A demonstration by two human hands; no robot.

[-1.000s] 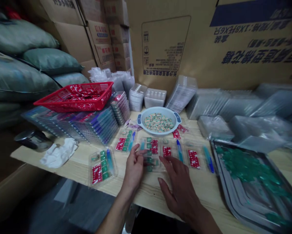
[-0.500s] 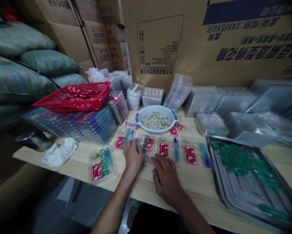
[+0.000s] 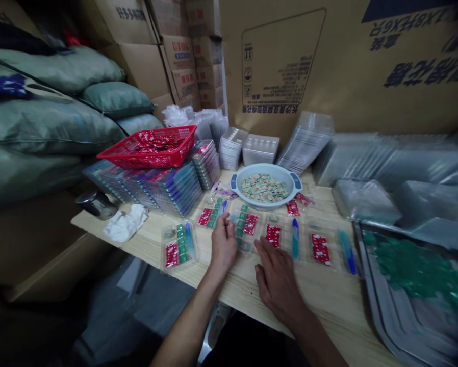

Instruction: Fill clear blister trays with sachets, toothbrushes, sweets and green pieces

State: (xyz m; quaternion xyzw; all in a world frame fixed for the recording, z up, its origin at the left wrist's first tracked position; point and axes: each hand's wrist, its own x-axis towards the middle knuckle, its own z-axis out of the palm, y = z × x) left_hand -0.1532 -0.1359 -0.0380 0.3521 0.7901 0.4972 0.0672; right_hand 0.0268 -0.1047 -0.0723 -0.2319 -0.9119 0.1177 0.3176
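My left hand [image 3: 224, 247] is at the left edge of a clear plastic tray [image 3: 245, 251], its fingers bent and close together; whatever lies between them, if anything, is hidden. That tray holds a column of green pieces [image 3: 241, 223] and a red patterned packet [image 3: 251, 224]. My right hand [image 3: 278, 278] lies low over the table, fingers stretched forward and apart, holding nothing. Its fingertips are by the lower edge of another tray, with a red packet [image 3: 273, 235] and a blue-teal pen [image 3: 295, 238]. A further filled tray [image 3: 178, 246] lies to the left.
A light blue bowl [image 3: 233, 188] of small wrapped pieces stands behind the trays. On the right is a metal tray [image 3: 374, 300] with green pieces. A red basket [image 3: 181, 158] rests on stacked packs at left, near a white cloth [image 3: 125, 223] and a metal cup [image 3: 96, 205].
The view has swung left, shifting everything rightward in the picture. My left hand's fingers have drawn together at the tray's left side. My right hand stays near the same trays.
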